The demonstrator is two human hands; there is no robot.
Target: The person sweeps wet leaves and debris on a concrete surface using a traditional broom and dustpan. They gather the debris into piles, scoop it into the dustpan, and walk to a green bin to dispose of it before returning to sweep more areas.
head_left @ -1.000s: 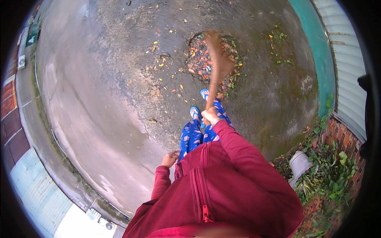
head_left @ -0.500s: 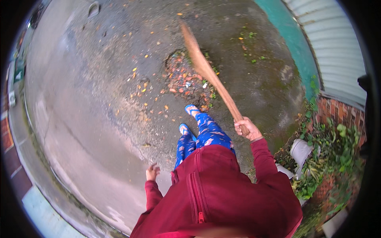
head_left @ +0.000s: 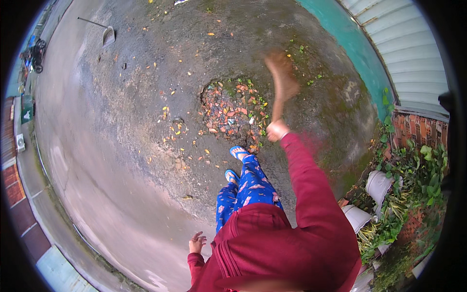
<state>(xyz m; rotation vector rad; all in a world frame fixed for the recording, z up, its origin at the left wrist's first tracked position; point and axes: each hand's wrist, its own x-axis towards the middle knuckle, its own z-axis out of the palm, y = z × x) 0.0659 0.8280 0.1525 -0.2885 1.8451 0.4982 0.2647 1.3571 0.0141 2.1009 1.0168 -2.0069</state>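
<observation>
My right hand (head_left: 278,130) is wrapped round the handle of a brown straw broom (head_left: 283,82), held out ahead with the arm stretched forward. The broom's bristle end is smeared by motion and lies over the mossy ground to the right of a rubble-filled hole (head_left: 231,104). Low at my left side hangs my left hand (head_left: 197,242), its fingers apart and slightly bent, holding nothing. Scattered yellow leaves (head_left: 165,109) lie on the concrete left of the hole.
A long-handled dustpan (head_left: 108,36) rests on the ground at the far left. Potted plants with white pots (head_left: 379,186) and leafy greenery crowd the right side, below a brick wall (head_left: 421,130). A pale corrugated metal wall (head_left: 396,53) stands far right. My feet in blue flip-flops (head_left: 232,176) are just before the hole.
My right arm has reached forward, and the broom has swung to the right, away from the hole. My left hand remains low and empty. More of the dustpan now shows.
</observation>
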